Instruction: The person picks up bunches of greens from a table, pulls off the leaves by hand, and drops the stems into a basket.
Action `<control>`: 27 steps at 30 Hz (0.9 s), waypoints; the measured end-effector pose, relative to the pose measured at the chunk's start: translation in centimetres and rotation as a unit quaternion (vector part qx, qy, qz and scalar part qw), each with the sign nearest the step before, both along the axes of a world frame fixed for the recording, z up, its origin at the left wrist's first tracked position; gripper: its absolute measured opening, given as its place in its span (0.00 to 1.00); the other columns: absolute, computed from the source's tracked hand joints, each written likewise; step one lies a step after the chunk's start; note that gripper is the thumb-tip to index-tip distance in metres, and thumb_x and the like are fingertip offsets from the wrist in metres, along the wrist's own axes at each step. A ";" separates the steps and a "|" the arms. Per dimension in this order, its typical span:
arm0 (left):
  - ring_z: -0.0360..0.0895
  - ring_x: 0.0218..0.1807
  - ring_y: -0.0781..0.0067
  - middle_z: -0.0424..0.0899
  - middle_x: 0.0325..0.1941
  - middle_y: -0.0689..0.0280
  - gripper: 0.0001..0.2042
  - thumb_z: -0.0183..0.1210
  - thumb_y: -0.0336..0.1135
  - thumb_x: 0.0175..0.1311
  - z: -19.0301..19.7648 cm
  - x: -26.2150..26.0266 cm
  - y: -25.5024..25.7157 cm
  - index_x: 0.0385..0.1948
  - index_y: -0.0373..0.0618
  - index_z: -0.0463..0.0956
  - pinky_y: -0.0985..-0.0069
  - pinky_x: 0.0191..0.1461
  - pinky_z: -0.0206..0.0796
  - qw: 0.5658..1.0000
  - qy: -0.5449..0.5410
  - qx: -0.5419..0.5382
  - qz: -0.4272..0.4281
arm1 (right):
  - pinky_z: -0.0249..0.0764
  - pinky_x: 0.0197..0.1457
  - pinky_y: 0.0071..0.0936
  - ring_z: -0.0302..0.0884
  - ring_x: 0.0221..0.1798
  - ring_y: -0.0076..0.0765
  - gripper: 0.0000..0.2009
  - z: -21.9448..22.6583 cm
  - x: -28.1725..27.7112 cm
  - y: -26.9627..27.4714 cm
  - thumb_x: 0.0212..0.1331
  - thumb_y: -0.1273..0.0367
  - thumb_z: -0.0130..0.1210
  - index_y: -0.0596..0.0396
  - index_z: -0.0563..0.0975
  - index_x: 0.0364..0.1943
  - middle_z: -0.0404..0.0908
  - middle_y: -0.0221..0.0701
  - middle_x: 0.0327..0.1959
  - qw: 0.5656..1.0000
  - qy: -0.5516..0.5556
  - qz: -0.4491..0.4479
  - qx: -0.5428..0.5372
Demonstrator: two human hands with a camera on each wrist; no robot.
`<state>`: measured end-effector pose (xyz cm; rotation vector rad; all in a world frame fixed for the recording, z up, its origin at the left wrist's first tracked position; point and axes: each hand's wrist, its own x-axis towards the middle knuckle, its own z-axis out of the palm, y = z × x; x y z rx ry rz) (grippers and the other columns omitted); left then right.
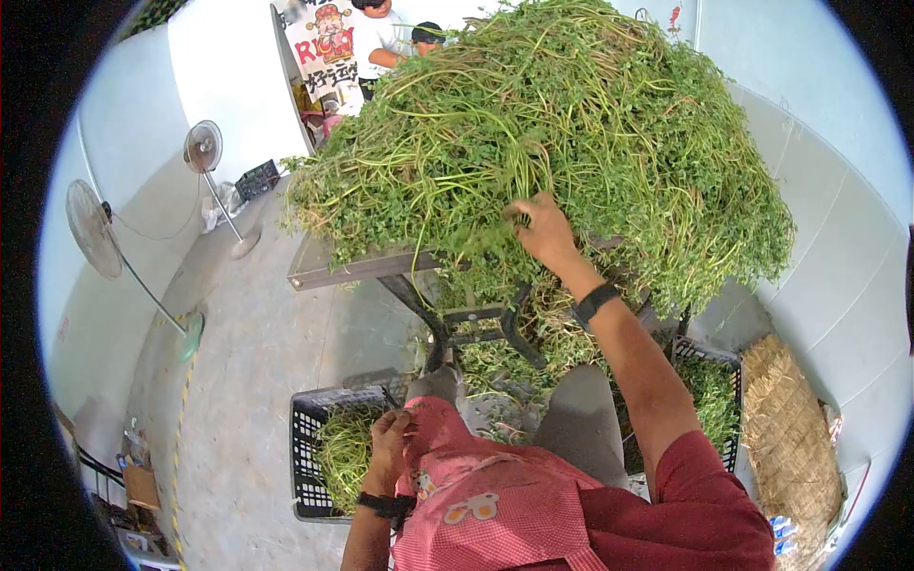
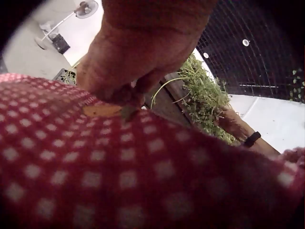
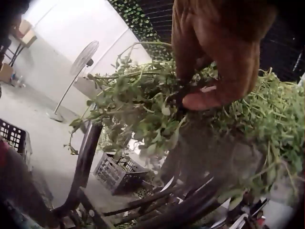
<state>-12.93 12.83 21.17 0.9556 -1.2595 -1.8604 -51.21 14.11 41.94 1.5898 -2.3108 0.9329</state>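
A large heap of leafy green stems [image 1: 571,124] covers the table [image 1: 352,266] in front of me. My right hand [image 1: 545,233] is at the near edge of this heap. In the right wrist view its thumb and fingers pinch a bunch of leafy stems [image 3: 143,105], whose leaves hang out to the left. Down by my lap, my left hand [image 1: 388,443] is against the red checked apron [image 2: 95,157]. Its fingers are bent inward in the left wrist view, with their tips partly hidden; I cannot tell whether they hold anything small.
A black crate [image 1: 309,466] with green stems stands to my left, and another crate [image 1: 728,362] of greens to my right. More stems [image 1: 505,366] lie under the table. Two standing fans [image 1: 95,228] are at the left; a woven straw roll [image 1: 790,447] lies right. People [image 1: 381,43] are behind the heap.
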 end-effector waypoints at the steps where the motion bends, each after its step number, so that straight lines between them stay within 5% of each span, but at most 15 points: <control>1: 0.76 0.34 0.72 0.79 0.34 0.64 0.11 0.55 0.38 0.60 0.1 0.0 0.2 0.36 0.41 0.75 0.75 0.37 0.70 1.000 -0.004 -0.014 -0.005 | 0.73 0.44 0.37 0.73 0.43 0.48 0.17 -0.4 0.2 0.5 0.51 0.76 0.53 0.42 0.76 0.45 0.64 0.44 0.54 1.000 -0.021 0.010 -0.019; 6: 0.75 0.32 0.73 0.78 0.33 0.65 0.12 0.53 0.40 0.62 1.0 -0.2 0.8 0.36 0.40 0.74 0.77 0.34 0.68 0.999 -0.034 -0.007 -0.014 | 0.75 0.43 0.36 0.77 0.40 0.43 0.16 -1.3 -0.4 2.3 0.49 0.80 0.53 0.46 0.77 0.41 0.65 0.38 0.53 0.994 -0.067 0.035 -0.079; 10: 0.74 0.29 0.74 0.77 0.31 0.65 0.12 0.52 0.39 0.62 0.7 -0.6 0.6 0.36 0.39 0.74 0.79 0.32 0.67 0.999 -0.040 0.005 -0.001 | 0.78 0.26 0.19 0.76 0.39 0.29 0.15 -2.0 -2.7 2.4 0.53 0.82 0.46 0.54 0.76 0.44 0.66 0.33 0.55 0.963 -0.131 0.097 -0.213; 13: 0.73 0.28 0.74 0.76 0.30 0.66 0.10 0.52 0.37 0.61 0.6 -0.6 0.6 0.36 0.39 0.74 0.78 0.32 0.67 0.998 -0.064 -0.005 -0.017 | 0.76 0.24 0.24 0.77 0.24 0.27 0.14 -0.2 -3.4 2.4 0.53 0.78 0.49 0.58 0.76 0.45 0.68 0.42 0.53 0.879 -0.327 0.045 -0.343; 18: 0.73 0.27 0.73 0.76 0.29 0.66 0.08 0.52 0.33 0.60 1.2 -0.8 1.0 0.33 0.39 0.73 0.75 0.31 0.69 0.999 -0.028 0.026 -0.014 | 0.75 0.22 0.23 0.78 0.28 0.26 0.18 3.2 -4.6 1.4 0.56 0.75 0.50 0.56 0.73 0.52 0.67 0.41 0.58 0.875 -0.392 0.019 -0.282; 21: 0.73 0.27 0.73 0.76 0.28 0.66 0.07 0.53 0.33 0.60 1.0 -0.8 1.2 0.33 0.40 0.74 0.75 0.30 0.69 0.998 -0.014 0.056 -0.008 | 0.76 0.21 0.23 0.78 0.25 0.28 0.20 4.1 -4.1 0.1 0.55 0.74 0.53 0.54 0.71 0.55 0.80 0.37 0.41 0.873 -0.416 0.023 -0.255; 27: 0.73 0.26 0.75 0.77 0.27 0.67 0.07 0.55 0.35 0.60 0.9 -0.7 1.2 0.32 0.41 0.75 0.77 0.29 0.69 0.999 0.000 0.046 -0.014 | 0.77 0.23 0.22 0.77 0.25 0.27 0.17 3.3 -6.6 0.2 0.53 0.72 0.58 0.65 0.74 0.47 0.79 0.38 0.33 0.875 -0.408 0.063 -0.251</control>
